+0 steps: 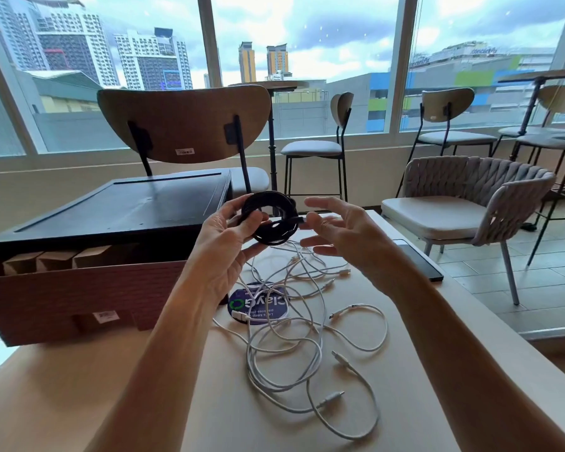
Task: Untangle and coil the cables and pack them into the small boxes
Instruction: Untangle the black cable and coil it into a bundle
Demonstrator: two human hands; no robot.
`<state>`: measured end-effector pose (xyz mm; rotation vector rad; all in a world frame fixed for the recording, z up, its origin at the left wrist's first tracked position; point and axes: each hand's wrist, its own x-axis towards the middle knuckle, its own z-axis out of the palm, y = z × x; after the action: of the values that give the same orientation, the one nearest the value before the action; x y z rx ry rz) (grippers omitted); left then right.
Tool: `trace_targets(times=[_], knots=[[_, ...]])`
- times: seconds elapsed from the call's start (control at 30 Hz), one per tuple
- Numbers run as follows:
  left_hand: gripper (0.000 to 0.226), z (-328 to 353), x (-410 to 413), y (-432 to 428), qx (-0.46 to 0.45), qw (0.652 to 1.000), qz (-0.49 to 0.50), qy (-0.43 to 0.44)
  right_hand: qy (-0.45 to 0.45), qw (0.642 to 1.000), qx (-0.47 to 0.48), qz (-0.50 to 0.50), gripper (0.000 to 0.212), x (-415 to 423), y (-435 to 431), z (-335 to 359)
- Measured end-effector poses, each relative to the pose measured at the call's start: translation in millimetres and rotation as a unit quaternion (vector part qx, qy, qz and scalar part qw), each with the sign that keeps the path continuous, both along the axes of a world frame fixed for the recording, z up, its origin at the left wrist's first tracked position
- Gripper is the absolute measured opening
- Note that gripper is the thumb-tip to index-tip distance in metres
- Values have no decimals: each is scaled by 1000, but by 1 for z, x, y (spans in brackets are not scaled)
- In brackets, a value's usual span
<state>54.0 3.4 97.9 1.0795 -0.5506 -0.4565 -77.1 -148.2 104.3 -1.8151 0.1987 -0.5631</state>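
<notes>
We hold the black coil (271, 240) above the bench (111, 386), left hand (222, 252) gripping its left rim, right hand (343, 236) spread-fingered just beside the loose end (295, 220), and if that grip slackens the loops may spring apart and drop into the white cables (291, 324) below.

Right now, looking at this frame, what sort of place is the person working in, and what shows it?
Probably a high-rise café or lounge: stools at tall tables, a woven armchair, and wide windows over city towers.
</notes>
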Motion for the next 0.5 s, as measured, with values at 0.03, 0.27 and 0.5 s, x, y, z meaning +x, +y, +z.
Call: trace_targets(times=[0.03, 0.27, 0.5], knots=[[36, 1, -1, 0, -7, 1000, -4, -3, 1, 1000, 16, 22, 43, -1, 1, 1], [40, 2, -10, -2, -13, 997, -57, -44, -28, 999, 24, 15, 41, 3, 8, -2], [23, 5, -7, 4, 65, 993, -18, -101, -78, 996, 27, -20, 36, 5, 9, -3]])
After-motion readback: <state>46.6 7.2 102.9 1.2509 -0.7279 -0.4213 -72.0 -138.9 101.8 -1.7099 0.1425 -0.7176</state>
